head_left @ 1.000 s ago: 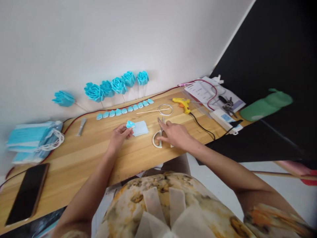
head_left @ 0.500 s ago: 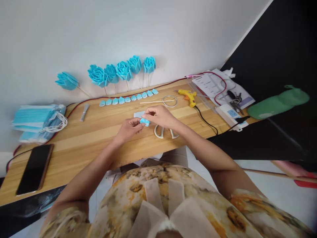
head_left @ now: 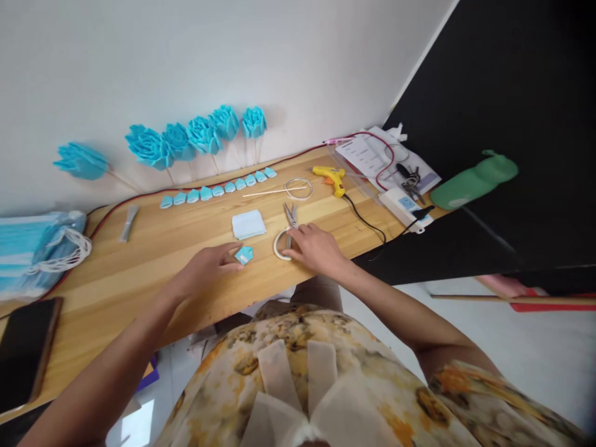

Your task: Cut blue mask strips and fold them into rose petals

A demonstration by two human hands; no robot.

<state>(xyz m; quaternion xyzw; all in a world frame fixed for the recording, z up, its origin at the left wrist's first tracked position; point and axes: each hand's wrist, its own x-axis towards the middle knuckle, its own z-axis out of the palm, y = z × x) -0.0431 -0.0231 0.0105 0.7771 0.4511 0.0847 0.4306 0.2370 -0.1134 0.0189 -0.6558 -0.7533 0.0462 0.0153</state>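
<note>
My left hand (head_left: 218, 259) has its thumb and index finger at opposite edges of a small folded blue petal (head_left: 244, 254), low over the wooden table. My right hand (head_left: 314, 247) is closed over the handles of a pair of scissors (head_left: 291, 215), whose slightly parted blades point away from me. One pale handle loop shows left of the fingers; the other is covered. Just beyond the petal lies a stack of pale blue fabric squares (head_left: 248, 224). Farther back, a row of similar folded petals (head_left: 206, 193) lines the table.
Blue flowers on sticks (head_left: 203, 135) lean on the wall. A yellow glue gun (head_left: 329, 177), thin stick and wire coil (head_left: 298, 189) lie right of centre. Power strip (head_left: 404, 208), keys and green bottle (head_left: 472, 182) stand at right; face masks (head_left: 28, 248) and phone (head_left: 30, 351) at left.
My right hand has left the folded petal and moved right onto the scissors. The left hand has lowered with the petal towards me. The fabric stack is now uncovered, and the view has turned right.
</note>
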